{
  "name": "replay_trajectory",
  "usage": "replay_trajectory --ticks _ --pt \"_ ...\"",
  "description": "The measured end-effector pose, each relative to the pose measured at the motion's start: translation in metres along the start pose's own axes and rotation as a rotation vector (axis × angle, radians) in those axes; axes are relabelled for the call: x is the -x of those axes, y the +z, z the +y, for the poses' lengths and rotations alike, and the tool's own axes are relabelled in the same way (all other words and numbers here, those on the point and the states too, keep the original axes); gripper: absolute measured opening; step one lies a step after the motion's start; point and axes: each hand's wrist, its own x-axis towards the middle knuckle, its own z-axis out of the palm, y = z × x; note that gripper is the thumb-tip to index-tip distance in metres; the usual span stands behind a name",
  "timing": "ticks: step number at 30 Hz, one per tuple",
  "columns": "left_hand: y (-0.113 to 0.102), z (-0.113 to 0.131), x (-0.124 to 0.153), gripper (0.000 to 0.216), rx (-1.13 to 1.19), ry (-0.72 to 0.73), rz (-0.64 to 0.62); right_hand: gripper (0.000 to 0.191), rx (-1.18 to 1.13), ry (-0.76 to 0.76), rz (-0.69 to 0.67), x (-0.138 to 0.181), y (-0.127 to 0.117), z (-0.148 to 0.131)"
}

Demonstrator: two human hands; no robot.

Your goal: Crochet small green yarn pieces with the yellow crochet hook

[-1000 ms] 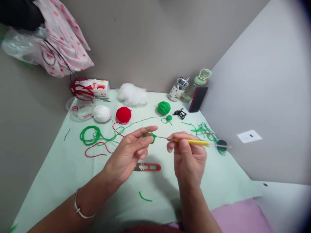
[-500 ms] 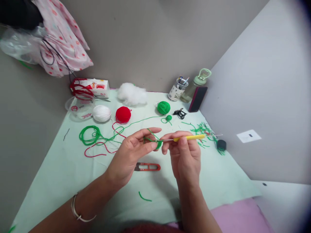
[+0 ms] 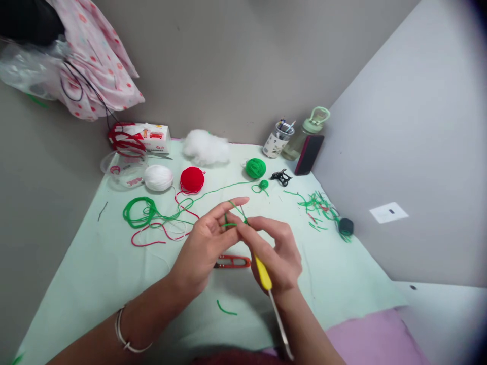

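My left hand (image 3: 203,238) is closed in a pinch on green yarn (image 3: 230,225), which loops over the raised index finger and runs to the fingertips. The small green crochet piece seen earlier is mostly hidden behind the fingers. My right hand (image 3: 279,248) meets the left fingertips with thumb and index at the yarn. It also keeps a yellow-handled crochet hook (image 3: 263,274) in its palm, one metal end slanting down toward my right wrist. Below the hands, orange thread snips (image 3: 236,261) lie partly covered on the cloth.
A green yarn ball (image 3: 255,168), a red one (image 3: 192,180) and a white one (image 3: 159,178) sit farther back, near white stuffing (image 3: 206,147). Loose green yarn (image 3: 139,213) coils at left. Yarn scraps (image 3: 316,204), a phone (image 3: 309,155) and a bottle (image 3: 300,139) are at right.
My right hand has turned and moved left to the left fingertips. The crochet hook has swung from level, pointing at the yarn, to slanting down toward me.
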Motion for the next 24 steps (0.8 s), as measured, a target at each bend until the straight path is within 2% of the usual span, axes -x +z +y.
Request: replay_trajectory --ticks 2,4,7,10,14,18,21,24 --pt "-0.002 0.000 -0.003 0.044 0.127 -0.117 -0.041 0.036 -0.025 0.034 0.032 -0.002 0.000 -0.001" --pt "-0.004 0.002 -0.006 0.040 0.197 -0.161 -0.029 0.026 -0.204 0.174 0.108 -0.009 -0.002 -0.002" --pt "-0.005 0.006 -0.007 0.038 0.173 -0.102 0.012 0.020 -0.551 0.417 0.207 -0.019 -0.005 -0.001" --pt "-0.002 0.007 -0.004 0.035 0.080 -0.032 0.000 0.016 -0.771 0.502 0.176 -0.023 -0.004 0.003" --pt "-0.001 0.005 -0.002 0.032 -0.003 0.027 -0.008 0.013 -0.795 0.487 0.100 -0.021 -0.002 0.005" --pt "-0.003 0.004 0.000 0.038 -0.062 0.069 -0.014 0.013 -0.783 0.461 0.000 -0.019 -0.005 0.005" --pt "-0.003 0.004 0.000 0.046 -0.084 0.068 -0.029 0.016 -0.648 0.407 0.005 -0.017 -0.005 0.003" --pt "-0.003 0.004 0.000 0.050 -0.073 0.025 -0.049 0.019 -0.564 0.386 0.084 -0.016 -0.003 0.002"
